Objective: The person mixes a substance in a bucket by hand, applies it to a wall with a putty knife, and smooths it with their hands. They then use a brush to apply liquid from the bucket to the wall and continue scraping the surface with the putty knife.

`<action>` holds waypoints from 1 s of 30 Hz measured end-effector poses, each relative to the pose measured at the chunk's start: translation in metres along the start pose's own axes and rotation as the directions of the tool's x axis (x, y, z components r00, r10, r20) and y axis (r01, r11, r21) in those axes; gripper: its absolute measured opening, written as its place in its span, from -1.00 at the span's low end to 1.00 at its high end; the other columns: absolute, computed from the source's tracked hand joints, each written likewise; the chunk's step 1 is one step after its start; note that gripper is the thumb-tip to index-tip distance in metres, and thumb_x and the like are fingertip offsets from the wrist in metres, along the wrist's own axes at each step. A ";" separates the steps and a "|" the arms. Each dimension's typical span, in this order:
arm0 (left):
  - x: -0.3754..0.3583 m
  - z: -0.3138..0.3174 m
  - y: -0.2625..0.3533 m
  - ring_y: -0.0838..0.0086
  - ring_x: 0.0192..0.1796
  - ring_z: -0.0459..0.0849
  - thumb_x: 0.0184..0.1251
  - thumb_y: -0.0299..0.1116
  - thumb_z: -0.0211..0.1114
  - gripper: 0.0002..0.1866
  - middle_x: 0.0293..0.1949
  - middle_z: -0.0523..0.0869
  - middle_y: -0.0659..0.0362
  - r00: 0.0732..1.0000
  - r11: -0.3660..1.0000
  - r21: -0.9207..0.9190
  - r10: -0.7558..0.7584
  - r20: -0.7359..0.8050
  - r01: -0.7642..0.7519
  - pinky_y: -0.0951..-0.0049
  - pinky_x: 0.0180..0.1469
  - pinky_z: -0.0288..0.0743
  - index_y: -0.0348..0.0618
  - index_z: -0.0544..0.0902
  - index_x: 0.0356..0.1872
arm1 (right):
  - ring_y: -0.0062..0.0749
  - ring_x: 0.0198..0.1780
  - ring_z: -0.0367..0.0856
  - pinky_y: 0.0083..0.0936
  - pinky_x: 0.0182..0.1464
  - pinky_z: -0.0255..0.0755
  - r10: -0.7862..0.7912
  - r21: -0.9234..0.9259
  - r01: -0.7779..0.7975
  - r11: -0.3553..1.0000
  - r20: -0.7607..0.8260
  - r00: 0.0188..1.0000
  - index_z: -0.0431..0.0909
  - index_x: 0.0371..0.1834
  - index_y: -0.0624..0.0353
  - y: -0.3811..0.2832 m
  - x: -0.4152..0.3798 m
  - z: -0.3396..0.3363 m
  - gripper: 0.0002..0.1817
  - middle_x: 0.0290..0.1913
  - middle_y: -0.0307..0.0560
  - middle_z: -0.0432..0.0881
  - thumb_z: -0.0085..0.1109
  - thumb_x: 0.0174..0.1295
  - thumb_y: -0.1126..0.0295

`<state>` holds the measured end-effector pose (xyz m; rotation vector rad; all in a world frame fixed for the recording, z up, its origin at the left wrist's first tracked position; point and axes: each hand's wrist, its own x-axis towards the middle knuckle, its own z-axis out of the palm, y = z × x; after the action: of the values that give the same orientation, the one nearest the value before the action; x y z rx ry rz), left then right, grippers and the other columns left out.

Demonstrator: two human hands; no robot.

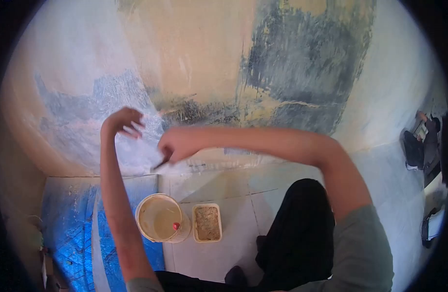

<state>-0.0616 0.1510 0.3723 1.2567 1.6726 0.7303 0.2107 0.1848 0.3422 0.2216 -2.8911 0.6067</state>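
Note:
My right hand (177, 145) is closed around a thin dark tool (160, 164) whose tip points down-left, close to the base of a patchy wall (195, 58). My left hand (124, 121) is raised against the same wall, wrist bent, fingers hanging loosely apart and holding nothing that I can see. The wall there is whitish with scraped grey and blue patches. Both forearms reach up from the bottom of the head view, the right one crossing over from the right.
Below my hands on the tiled floor (233, 194) stand a round bucket (158, 218) of cloudy liquid and a small rectangular tub (207, 223) of gritty material. A blue sheet (83, 233) covers the floor at left. Another person (426, 141) sits far right.

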 end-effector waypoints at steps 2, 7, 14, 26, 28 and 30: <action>-0.012 0.033 0.037 0.35 -0.44 0.74 0.30 -0.35 0.18 -0.62 -0.15 0.73 0.02 0.920 0.980 -0.054 0.160 -0.358 -0.191 0.36 -0.43 0.68 -0.18 0.49 0.12 | -0.31 -0.39 0.61 -0.39 -0.31 0.47 0.091 0.009 -0.094 0.995 -0.383 0.919 0.60 -0.40 0.25 0.000 -0.053 -0.067 -0.83 -0.43 0.01 0.64 0.34 -0.08 0.46; 0.015 0.047 0.014 0.50 -0.54 0.68 0.31 -0.39 0.07 -0.71 -0.23 0.71 0.10 0.776 0.874 -0.086 0.375 -0.507 -0.478 0.49 -0.54 0.59 -0.15 0.55 0.03 | -0.16 -0.19 0.59 -0.34 -0.07 0.46 -0.360 -0.660 -0.540 0.523 -0.745 0.561 0.65 -0.26 0.16 -0.015 -0.163 -0.216 -0.88 -0.29 -0.07 0.65 0.23 0.13 0.46; -0.014 0.032 0.021 0.61 -0.54 0.59 0.32 -0.39 0.04 -0.69 -0.25 0.70 0.15 0.542 0.818 0.024 0.403 -0.738 -0.575 0.59 -0.54 0.47 -0.12 0.58 0.04 | -0.34 0.28 0.43 -0.29 0.22 0.35 -0.267 -0.965 -0.222 -0.141 -0.179 0.947 0.54 0.14 0.10 0.045 -0.157 -0.223 -0.67 0.16 -0.11 0.55 0.08 0.31 0.41; -0.015 0.045 0.032 0.61 -0.57 0.57 0.27 -0.38 0.07 -0.64 -0.30 0.71 0.15 0.422 0.765 0.039 0.396 -0.816 -0.643 0.61 -0.54 0.44 -0.13 0.55 0.10 | -0.36 0.47 0.17 -0.26 0.49 -0.03 -0.231 -0.923 -0.353 -0.150 -0.315 0.921 0.32 0.36 0.04 0.028 -0.177 -0.269 -0.30 0.39 -0.16 0.34 0.09 0.24 -0.11; -0.015 0.048 0.033 0.62 -0.58 0.57 0.27 -0.38 0.07 -0.63 -0.31 0.71 0.16 0.418 0.761 0.042 0.400 -0.816 -0.647 0.61 -0.55 0.44 -0.13 0.55 0.10 | -0.34 0.45 0.21 -0.23 0.48 -0.02 -0.165 -0.979 -0.202 -0.005 -0.199 0.966 0.32 0.35 0.04 0.032 -0.180 -0.245 -0.29 0.38 -0.14 0.34 0.11 0.22 -0.12; -0.019 0.049 0.038 0.62 -0.58 0.57 0.26 -0.38 0.07 -0.63 -0.33 0.71 0.17 0.407 0.758 0.056 0.409 -0.817 -0.649 0.61 -0.56 0.43 -0.13 0.54 0.10 | -0.31 0.43 0.25 -0.19 0.48 -0.01 -0.123 -0.987 -0.054 0.150 -0.073 0.990 0.31 0.35 0.04 0.029 -0.175 -0.245 -0.28 0.38 -0.11 0.35 0.12 0.20 -0.13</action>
<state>0.0005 0.1421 0.3892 1.3576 1.6882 2.1438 0.4110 0.3309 0.5158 0.0178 -2.4185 -1.3410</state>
